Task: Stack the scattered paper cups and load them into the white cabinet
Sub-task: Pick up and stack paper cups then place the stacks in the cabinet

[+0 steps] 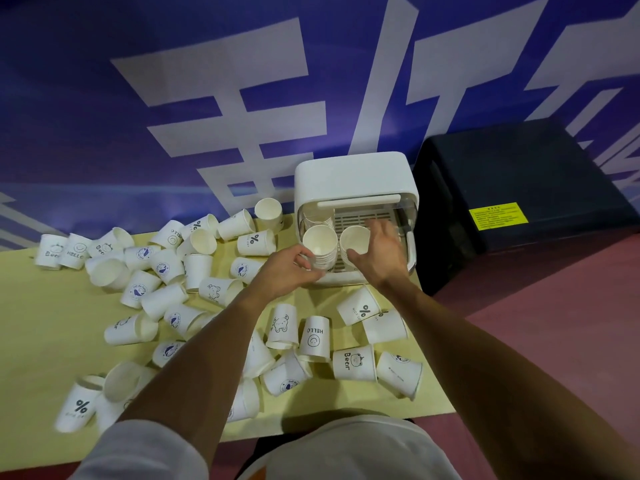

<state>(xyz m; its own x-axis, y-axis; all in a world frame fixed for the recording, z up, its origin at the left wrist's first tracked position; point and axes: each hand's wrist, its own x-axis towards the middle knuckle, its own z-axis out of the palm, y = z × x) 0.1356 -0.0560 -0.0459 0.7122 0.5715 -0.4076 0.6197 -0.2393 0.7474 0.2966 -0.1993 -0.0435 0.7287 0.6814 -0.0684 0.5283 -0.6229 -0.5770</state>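
Note:
The white cabinet point(353, 174) stands open at the far edge of the yellow mat point(41, 313), its slatted floor showing. My left hand point(287, 268) grips a stack of white paper cups point(320, 242) at the cabinet's mouth, on the left side. My right hand point(379, 252) holds a second cup stack point(355, 239) just to the right of it, fingers reaching into the cabinet. Another row of cups point(317, 220) lies inside at the back left. Several loose printed cups point(313, 337) are scattered over the mat, some upright, some on their sides.
A dark box with a yellow label point(498, 214) stands right of the cabinet on the reddish floor point(554, 323). A blue banner with large white characters point(207, 98) rises behind. My knees point(346, 448) are at the mat's near edge.

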